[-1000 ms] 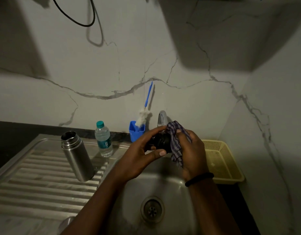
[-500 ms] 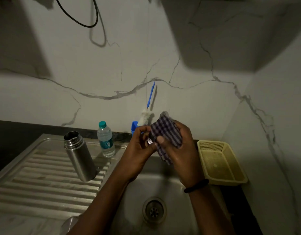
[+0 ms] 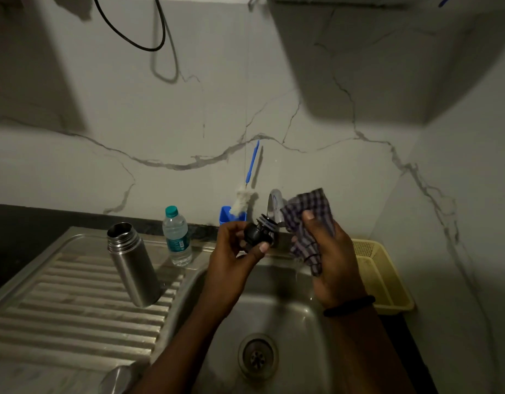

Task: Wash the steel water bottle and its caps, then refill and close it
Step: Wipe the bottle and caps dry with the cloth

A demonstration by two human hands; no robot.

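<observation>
- The left hand (image 3: pixel 234 251) pinches the black inner cap (image 3: pixel 258 233) above the sink basin's (image 3: pixel 291 322) back edge.
- The right hand (image 3: pixel 331 257) grips a checked cloth (image 3: pixel 305 220) just beside the cap, apart from it.
- The steel bottle (image 3: pixel 133 265) stands uncapped on the ribbed drainboard (image 3: pixel 60 308), near its basin-side edge.

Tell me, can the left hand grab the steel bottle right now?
Probably not yet: the left hand grips the black cap. Nothing blocks the steel bottle standing open on the drainboard.
</observation>
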